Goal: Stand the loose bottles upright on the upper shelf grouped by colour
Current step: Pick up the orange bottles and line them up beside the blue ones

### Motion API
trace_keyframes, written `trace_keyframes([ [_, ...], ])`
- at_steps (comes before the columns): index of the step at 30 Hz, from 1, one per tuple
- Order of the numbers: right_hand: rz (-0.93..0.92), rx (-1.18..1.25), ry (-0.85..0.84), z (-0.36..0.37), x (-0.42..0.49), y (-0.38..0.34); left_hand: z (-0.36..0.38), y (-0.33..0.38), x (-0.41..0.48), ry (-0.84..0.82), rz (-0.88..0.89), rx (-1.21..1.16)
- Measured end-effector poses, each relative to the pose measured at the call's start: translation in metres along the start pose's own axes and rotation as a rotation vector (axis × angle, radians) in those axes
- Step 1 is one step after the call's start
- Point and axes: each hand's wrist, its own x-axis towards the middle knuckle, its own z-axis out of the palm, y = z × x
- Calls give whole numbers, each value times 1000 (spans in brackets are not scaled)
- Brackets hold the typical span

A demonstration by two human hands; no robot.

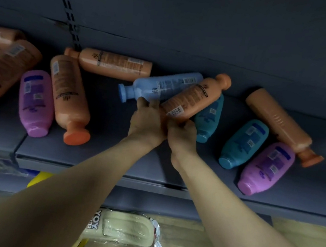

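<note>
2 bottles lie crossed mid-shelf (100, 151). Left grip (148, 118) holds the blue bottle (163, 87) near its neck. Right grip (181, 133) curls round the base of the orange bottle (196, 96), which lies over the blue bottle and a teal bottle (210, 118).

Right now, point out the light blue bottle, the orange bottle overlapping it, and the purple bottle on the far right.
Light blue bottle (159, 87): head view, middle of its body.
Orange bottle (191, 98): head view, on its printed label.
Purple bottle (268, 167): head view, mid-body.
</note>
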Motion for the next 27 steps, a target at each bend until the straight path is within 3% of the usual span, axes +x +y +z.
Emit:
trace_keyframes([
  [5,76,118,64,2,-3,-6,-2,-1,-12,-34,-20,6],
  [15,108,317,222,-46,-14,-15,15,39,-38,-13,156,-120],
  [21,-158,79,313,-109,-24,-17,53,79,-63,-44,191,-259],
  [27,-246,-137,418,-185,-30,-18,94,125,-84,-153,294,-223],
])
